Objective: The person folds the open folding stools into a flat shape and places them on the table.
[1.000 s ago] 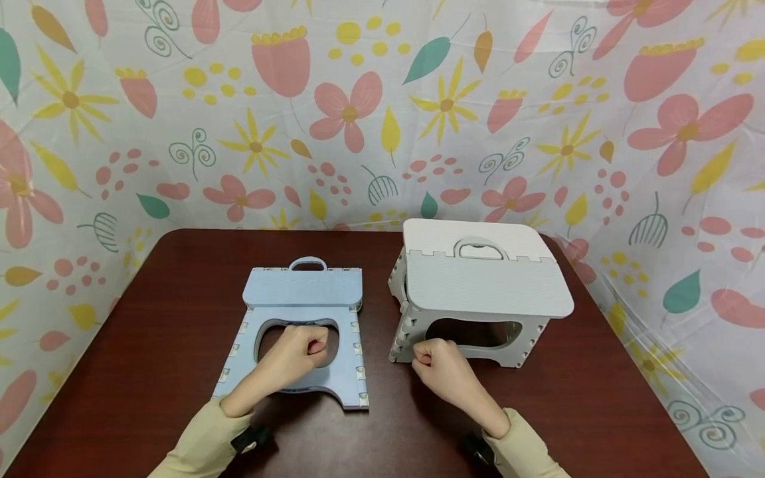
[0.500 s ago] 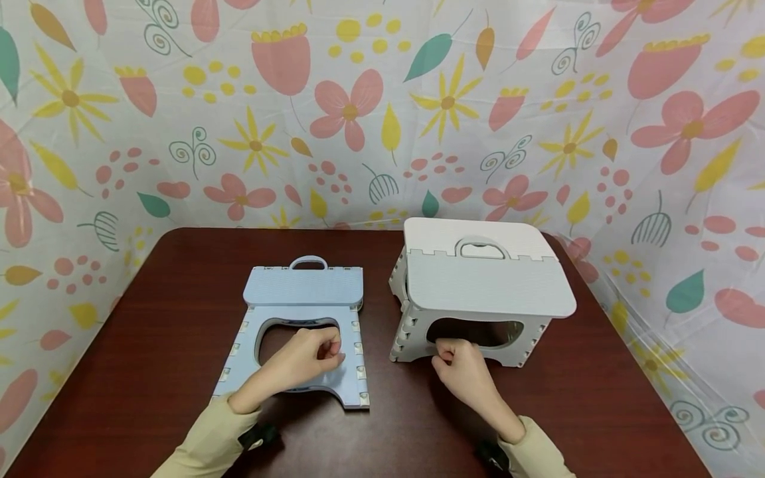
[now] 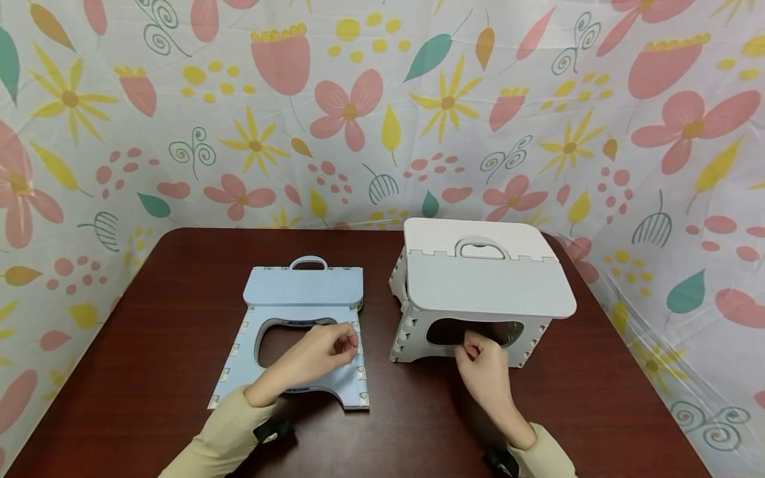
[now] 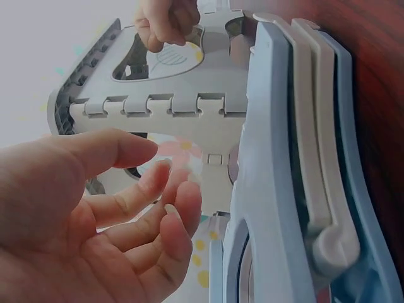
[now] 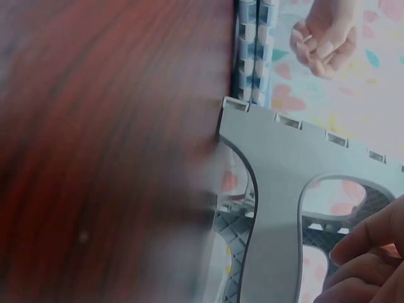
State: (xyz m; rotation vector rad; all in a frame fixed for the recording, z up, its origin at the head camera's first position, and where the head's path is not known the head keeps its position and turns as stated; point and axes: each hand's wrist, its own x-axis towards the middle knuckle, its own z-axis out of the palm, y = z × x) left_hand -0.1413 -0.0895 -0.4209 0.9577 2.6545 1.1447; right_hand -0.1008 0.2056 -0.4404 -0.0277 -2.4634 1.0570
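A light blue folding step stool (image 3: 301,287) lies folded flat on the table, its carrying handle pointing away from me. My left hand (image 3: 323,352) hovers above its right side, fingers loosely curled around nothing, as the left wrist view confirms. To the right stands a white-grey folding step stool (image 3: 487,285), unfolded upright, with a handle on its top. My right hand (image 3: 487,368) is in front of that stool's oval side opening, fingers bent and holding nothing. Whether it touches the grey side panel (image 5: 271,183) cannot be told.
Both stools stand on a dark red-brown wooden table (image 3: 406,431). Behind it hangs a floral curtain (image 3: 358,119). A gap of bare wood separates the two stools. Dark wrist straps (image 3: 273,431) sit at the sleeve cuffs.
Both hands have drifted to the right, the left over the blue stool and the right along the front of the white stool. Their fingers have loosened from a tighter curl. Both stools stay put.
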